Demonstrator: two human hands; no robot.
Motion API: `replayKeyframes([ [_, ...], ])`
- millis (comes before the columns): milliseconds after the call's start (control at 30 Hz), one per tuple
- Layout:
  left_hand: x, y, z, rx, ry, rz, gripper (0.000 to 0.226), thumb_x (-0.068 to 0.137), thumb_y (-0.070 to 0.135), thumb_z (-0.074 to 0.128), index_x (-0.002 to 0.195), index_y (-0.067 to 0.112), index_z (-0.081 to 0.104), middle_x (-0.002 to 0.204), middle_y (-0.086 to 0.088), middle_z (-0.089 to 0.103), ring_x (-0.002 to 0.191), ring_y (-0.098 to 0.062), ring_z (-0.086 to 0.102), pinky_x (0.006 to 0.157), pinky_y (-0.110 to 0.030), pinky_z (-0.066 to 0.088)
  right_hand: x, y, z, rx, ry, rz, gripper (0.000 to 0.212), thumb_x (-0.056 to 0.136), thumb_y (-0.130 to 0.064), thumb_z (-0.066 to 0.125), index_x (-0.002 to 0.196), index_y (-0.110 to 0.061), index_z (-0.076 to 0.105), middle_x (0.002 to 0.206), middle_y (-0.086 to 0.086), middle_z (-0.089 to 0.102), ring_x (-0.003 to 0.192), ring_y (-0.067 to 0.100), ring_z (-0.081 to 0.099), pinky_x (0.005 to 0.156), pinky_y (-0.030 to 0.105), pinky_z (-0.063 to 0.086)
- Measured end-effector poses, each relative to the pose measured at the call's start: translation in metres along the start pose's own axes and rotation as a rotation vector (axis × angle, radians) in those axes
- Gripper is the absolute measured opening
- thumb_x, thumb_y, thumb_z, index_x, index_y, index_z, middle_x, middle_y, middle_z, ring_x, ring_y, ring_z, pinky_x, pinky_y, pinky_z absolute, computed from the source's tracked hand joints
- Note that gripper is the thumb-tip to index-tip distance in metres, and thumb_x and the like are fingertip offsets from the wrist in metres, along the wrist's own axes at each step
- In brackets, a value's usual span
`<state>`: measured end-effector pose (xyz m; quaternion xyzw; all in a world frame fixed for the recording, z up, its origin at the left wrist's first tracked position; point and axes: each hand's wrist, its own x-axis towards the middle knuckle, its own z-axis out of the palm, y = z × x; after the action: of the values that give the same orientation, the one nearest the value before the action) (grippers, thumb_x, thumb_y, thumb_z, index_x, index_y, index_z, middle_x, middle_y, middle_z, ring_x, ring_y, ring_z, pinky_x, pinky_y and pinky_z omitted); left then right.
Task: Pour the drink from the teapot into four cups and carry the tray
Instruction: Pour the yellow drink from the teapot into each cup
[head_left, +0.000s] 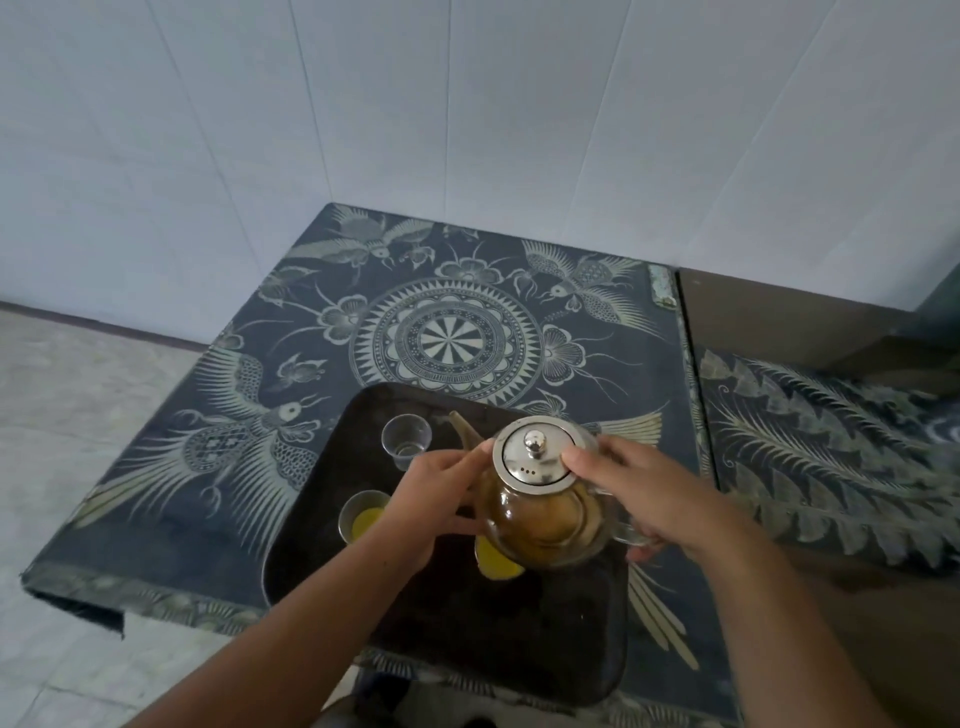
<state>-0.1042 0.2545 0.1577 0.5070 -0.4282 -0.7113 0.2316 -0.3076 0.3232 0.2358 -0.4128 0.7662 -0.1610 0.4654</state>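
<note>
Lower middle of the frame, the teapot (540, 512) over the tray (493, 639) hides half of one yellow-filled cup (496, 567), and we cannot tell whether it touches the tray. Our right grip (660, 499) covers its handle, curled round it, thumb on the lid (535, 457). Our left grip (441, 499) clasps the glass body beside the spout (465, 428)

From where I stand there is one teapot (540, 519), one tray (467, 639) and two hands, a left hand (441, 499) and a right hand (654, 499). I count three cups: one empty cup (406, 441), one filled cup (363, 517), and what looks like a second filled cup (496, 565), half hidden under the pot.
</note>
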Motion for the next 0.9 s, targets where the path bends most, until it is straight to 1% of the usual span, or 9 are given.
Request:
replayKeyframes([
  [100, 0.005, 0.002, -0.017, -0.001, -0.009, 0.012, 0.044, 0.099, 0.044, 0.062, 0.113, 0.004, 0.074, 0.105, -0.014, 0.081, 0.096, -0.026, 0.079, 0.069, -0.035, 0.063, 0.000, -0.011, 0.011, 0.002, 0.018, -0.012, 0.059, 0.081, -0.076, 0.054, 0.128, -0.041, 0.053, 0.110, -0.015, 0.061, 0.094, 0.015, 0.065, 0.064, 0.037, 0.063],
  [233, 0.017, 0.005, -0.041, 0.006, -0.042, 0.017, 0.040, 0.099, 0.044, 0.062, 0.113, 0.009, 0.075, 0.104, -0.011, 0.082, 0.098, -0.025, 0.079, 0.071, -0.036, 0.063, 0.008, -0.026, 0.030, 0.002, 0.042, 0.002, 0.064, 0.080, -0.077, 0.054, 0.131, -0.039, 0.051, 0.114, -0.013, 0.063, 0.097, 0.014, 0.064, 0.065, 0.041, 0.064],
  [333, 0.029, 0.008, -0.061, 0.003, -0.058, 0.021, 0.038, 0.099, 0.043, 0.063, 0.114, 0.010, 0.075, 0.104, -0.012, 0.082, 0.099, -0.027, 0.079, 0.077, -0.044, 0.065, 0.015, -0.039, 0.044, 0.014, 0.062, 0.021, 0.063, 0.081, -0.076, 0.054, 0.132, -0.040, 0.050, 0.115, -0.013, 0.062, 0.097, 0.012, 0.063, 0.065, 0.039, 0.064],
  [467, 0.044, 0.012, -0.085, -0.004, -0.098, 0.041, 0.037, 0.099, 0.043, 0.064, 0.114, 0.011, 0.077, 0.106, -0.012, 0.081, 0.100, -0.029, 0.078, 0.083, -0.050, 0.065, 0.024, -0.057, 0.061, 0.016, 0.088, 0.056, 0.071, 0.078, -0.079, 0.053, 0.137, -0.040, 0.046, 0.123, -0.009, 0.061, 0.099, 0.014, 0.064, 0.061, 0.033, 0.062],
  [533, 0.050, 0.012, -0.094, -0.009, -0.128, 0.033, 0.037, 0.099, 0.043, 0.064, 0.114, 0.012, 0.077, 0.107, -0.012, 0.081, 0.101, -0.028, 0.078, 0.084, -0.052, 0.065, 0.028, -0.062, 0.067, 0.021, 0.107, 0.081, 0.082, 0.075, -0.082, 0.054, 0.143, -0.039, 0.041, 0.131, -0.006, 0.058, 0.102, 0.014, 0.062, 0.058, 0.031, 0.061],
  [633, 0.057, 0.008, -0.100, -0.032, -0.173, 0.004, 0.039, 0.099, 0.043, 0.064, 0.115, 0.010, 0.076, 0.107, -0.013, 0.081, 0.102, -0.029, 0.078, 0.081, -0.048, 0.065, 0.033, -0.065, 0.074, 0.007, 0.126, 0.127, 0.100, 0.063, -0.090, 0.052, 0.147, -0.039, 0.036, 0.140, -0.005, 0.053, 0.105, 0.015, 0.062, 0.055, 0.030, 0.060],
  [733, 0.061, 0.002, -0.103, -0.047, -0.212, -0.027, 0.037, 0.100, 0.041, 0.062, 0.115, 0.011, 0.076, 0.105, -0.011, 0.081, 0.100, -0.027, 0.078, 0.076, -0.041, 0.065, 0.035, -0.067, 0.079, -0.018, 0.128, 0.175, 0.104, 0.060, -0.092, 0.051, 0.148, -0.040, 0.034, 0.142, -0.004, 0.052, 0.105, 0.016, 0.062, 0.055, 0.032, 0.061],
  [800, 0.064, -0.003, -0.104, -0.059, -0.229, -0.052, 0.035, 0.101, 0.041, 0.062, 0.114, 0.012, 0.077, 0.103, -0.010, 0.082, 0.098, -0.026, 0.079, 0.074, -0.039, 0.064, 0.035, -0.069, 0.083, -0.032, 0.136, 0.205, 0.100, 0.064, -0.090, 0.051, 0.149, -0.040, 0.033, 0.143, -0.004, 0.051, 0.105, 0.016, 0.061, 0.057, 0.033, 0.062],
  [900, 0.069, -0.009, -0.106, -0.073, -0.253, -0.089, 0.036, 0.100, 0.041, 0.062, 0.117, 0.013, 0.076, 0.106, -0.009, 0.081, 0.101, -0.026, 0.078, 0.076, -0.040, 0.064, 0.035, -0.074, 0.087, -0.049, 0.144, 0.258, 0.094, 0.075, -0.083, 0.052, 0.153, -0.037, 0.027, 0.147, -0.002, 0.046, 0.108, 0.019, 0.060, 0.065, 0.038, 0.063],
])
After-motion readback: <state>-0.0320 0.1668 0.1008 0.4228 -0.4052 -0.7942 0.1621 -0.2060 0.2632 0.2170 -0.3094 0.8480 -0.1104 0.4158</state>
